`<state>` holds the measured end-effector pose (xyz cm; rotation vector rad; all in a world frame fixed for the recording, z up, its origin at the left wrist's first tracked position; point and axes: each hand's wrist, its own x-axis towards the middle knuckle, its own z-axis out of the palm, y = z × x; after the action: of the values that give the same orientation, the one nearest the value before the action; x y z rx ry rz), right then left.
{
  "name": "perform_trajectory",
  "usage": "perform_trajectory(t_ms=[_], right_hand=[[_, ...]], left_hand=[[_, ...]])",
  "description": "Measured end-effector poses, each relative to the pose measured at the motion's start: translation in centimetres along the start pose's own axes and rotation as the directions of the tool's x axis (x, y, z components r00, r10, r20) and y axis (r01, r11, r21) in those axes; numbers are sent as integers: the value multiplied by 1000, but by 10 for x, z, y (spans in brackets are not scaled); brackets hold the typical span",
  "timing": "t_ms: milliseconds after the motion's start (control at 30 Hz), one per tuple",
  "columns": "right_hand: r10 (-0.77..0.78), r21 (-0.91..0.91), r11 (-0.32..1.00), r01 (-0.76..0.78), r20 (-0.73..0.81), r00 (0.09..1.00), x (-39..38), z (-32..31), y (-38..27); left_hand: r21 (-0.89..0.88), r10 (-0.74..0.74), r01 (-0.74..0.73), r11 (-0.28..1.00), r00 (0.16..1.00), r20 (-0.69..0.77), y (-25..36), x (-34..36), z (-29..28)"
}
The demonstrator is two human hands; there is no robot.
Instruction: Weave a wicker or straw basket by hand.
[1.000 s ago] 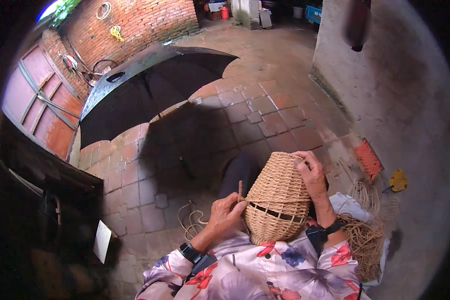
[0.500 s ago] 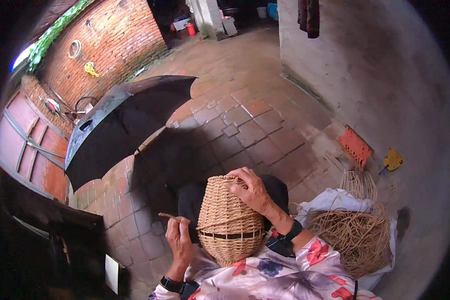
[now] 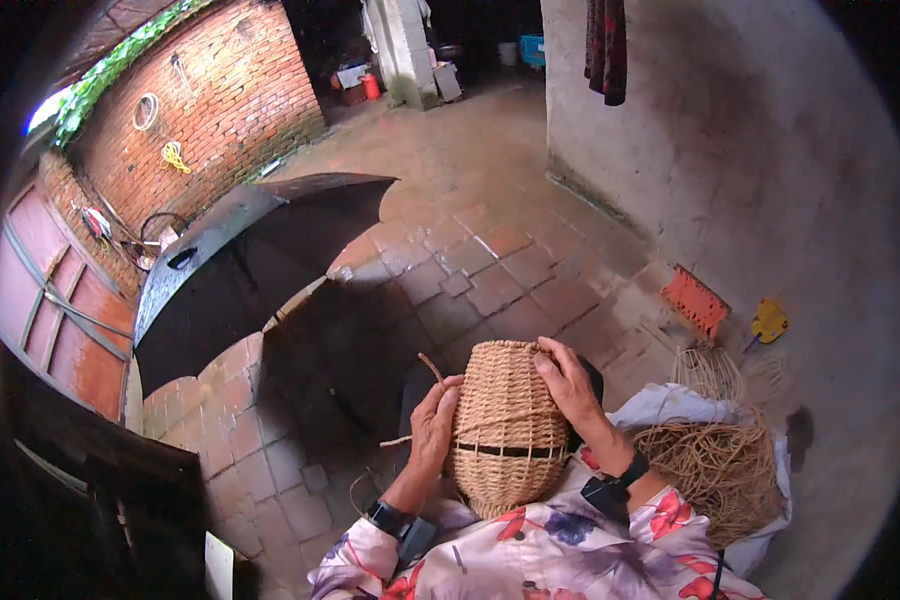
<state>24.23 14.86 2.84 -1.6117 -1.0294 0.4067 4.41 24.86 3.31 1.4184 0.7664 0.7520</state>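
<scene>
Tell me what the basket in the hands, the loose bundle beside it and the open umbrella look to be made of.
Basket: woven plant fibre, likely rattan or straw; tan, matt, visibly ribbed rows with one dark band.
Bundle: the same kind of tan strands, loose and tangled, lying on white cloth.
Umbrella: black fabric, probably synthetic; smooth, with a faint wet-looking sheen.

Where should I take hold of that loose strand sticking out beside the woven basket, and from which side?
Grip the loose strand near its free tip, coming from the left. It juts up and leftward past the left hand, clear of the basket, so that side looks open. The right hand rests on the basket's top and right side, which likely blocks that approach.
</scene>
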Motion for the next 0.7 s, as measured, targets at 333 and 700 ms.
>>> perform_trajectory(t_ms=[333, 700], right_hand=[[-32, 142, 990, 24, 52, 998, 18, 20, 8], [-159, -334, 935, 118, -99, 982, 15, 15, -42]], left_hand=[[228, 196, -153, 962, 964, -180, -19, -4, 1], [-143, 11, -33, 989, 989, -149, -20, -1, 7]])
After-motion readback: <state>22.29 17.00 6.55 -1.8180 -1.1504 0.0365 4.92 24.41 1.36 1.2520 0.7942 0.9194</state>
